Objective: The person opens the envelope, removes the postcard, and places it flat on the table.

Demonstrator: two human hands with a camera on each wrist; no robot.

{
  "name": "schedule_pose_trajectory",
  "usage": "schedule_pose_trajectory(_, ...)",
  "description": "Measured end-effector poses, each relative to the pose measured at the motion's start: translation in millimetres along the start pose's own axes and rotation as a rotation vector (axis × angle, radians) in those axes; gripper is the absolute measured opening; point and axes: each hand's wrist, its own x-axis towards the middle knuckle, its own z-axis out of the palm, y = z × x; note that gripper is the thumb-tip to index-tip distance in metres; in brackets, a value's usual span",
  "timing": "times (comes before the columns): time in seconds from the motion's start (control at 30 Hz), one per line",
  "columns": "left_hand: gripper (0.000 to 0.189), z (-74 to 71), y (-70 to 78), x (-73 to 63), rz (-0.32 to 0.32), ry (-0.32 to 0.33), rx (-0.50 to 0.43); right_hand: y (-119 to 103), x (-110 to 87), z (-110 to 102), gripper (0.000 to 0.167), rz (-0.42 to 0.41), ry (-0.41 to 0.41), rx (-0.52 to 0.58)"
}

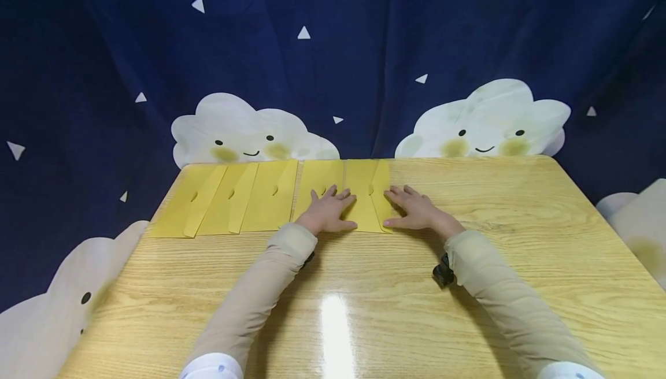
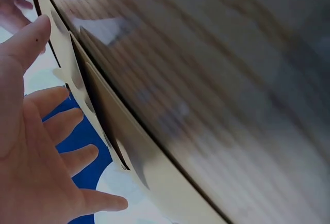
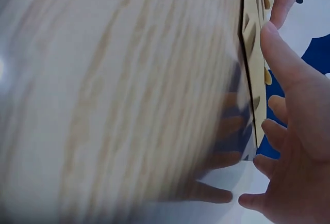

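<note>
Several yellow paper envelopes lie in a row along the table's far edge, each with a side flap and a small curved tab. My left hand (image 1: pixel 329 212) is spread over the second envelope from the right (image 1: pixel 318 178), its thumb and fingertips reaching the left side of the rightmost envelope (image 1: pixel 359 194). At that envelope's right edge, the fingertips and thumb of my right hand (image 1: pixel 416 210) rest, fingers spread. The left wrist view shows a flap (image 2: pixel 77 74) standing slightly raised beside the left hand. Straight fingers of the right hand appear alongside the envelope edge (image 3: pixel 259 105) in the right wrist view.
Three more envelopes (image 1: pixel 273 200) continue the row leftward, the leftmost ones overlapping or nearly so. The wood-grain table (image 1: pixel 385 309) extends toward me and to the right. Behind it hangs a dark blue curtain (image 1: pixel 354 49) with white clouds (image 1: pixel 484 119) and triangles.
</note>
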Motion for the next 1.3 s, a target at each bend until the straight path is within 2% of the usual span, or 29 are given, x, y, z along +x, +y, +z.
schedule_pose_trajectory(0.2, 0.071, 0.3, 3.0, 1.6, -0.003, -0.027, 0.021, 0, -0.1, 3, 0.080, 0.006, -0.041, 0.006)
schedule_pose_trajectory(0.53, 0.072, -0.4, 9.7, -0.4, 0.007, -0.055, 0.013, 0, -6.5, 2, 0.079, 0.001, -0.064, 0.002)
schedule_pose_trajectory(0.93, 0.072, 2.0, 12.7, -8.7, 0.067, -0.044, -0.020, 0, -18.4, 2, 0.078, -0.028, -0.051, -0.032)
schedule_pose_trajectory(1.3, 0.073, 4.3, 15.2, -17.2, 0.118, -0.061, -0.032, 2, -30.0, 3, 0.079, -0.052, -0.046, -0.031)
